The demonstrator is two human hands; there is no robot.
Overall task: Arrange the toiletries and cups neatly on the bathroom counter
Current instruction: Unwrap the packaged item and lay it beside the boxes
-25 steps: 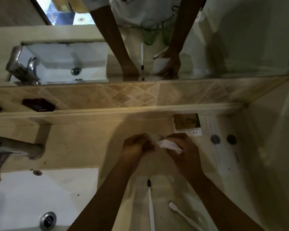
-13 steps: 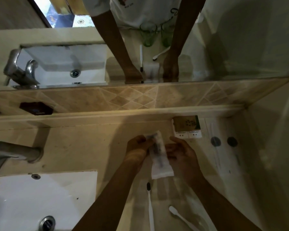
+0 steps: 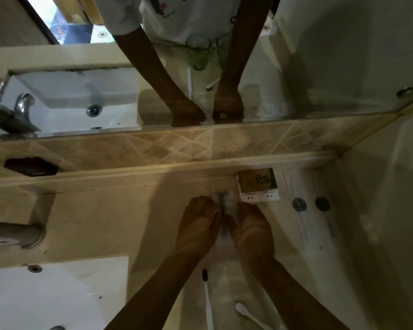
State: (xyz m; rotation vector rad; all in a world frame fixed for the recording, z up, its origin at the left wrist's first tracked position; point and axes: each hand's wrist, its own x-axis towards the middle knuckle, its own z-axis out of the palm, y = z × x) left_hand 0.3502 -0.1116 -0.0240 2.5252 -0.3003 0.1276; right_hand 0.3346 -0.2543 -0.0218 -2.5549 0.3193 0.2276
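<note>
Packet point(image 3: 224, 206) of clear plastic, blurred, lying on the beige counter point(image 3: 100, 225) between the two hands; I read its long axis as running from the back ledge toward me, far end near the ledge, near end hidden between the wrists; contents dark and thin, I cannot make them out. Left hand point(image 3: 197, 225) and right hand point(image 3: 252, 228) are palm-down on either side of it, fingers laid against its edges; whether they pinch it or only press, I cannot tell. Just right of the packet's far end, a small brown-and-green box point(image 3: 256, 181) lies on white boxes point(image 3: 259, 195) against the ledge; further right, a flat clear sachet with two dark round caps point(image 3: 310, 204). Nearer me, a dark-headed toothbrush point(image 3: 206, 296) points away, head close behind the left wrist; a white toothbrush point(image 3: 246, 313) lies slanted beside it. Sink point(image 3: 45, 296) and tap point(image 3: 14, 232) well off to the left; mirror point(image 3: 332, 55) above shows two green cups point(image 3: 198, 54).
</note>
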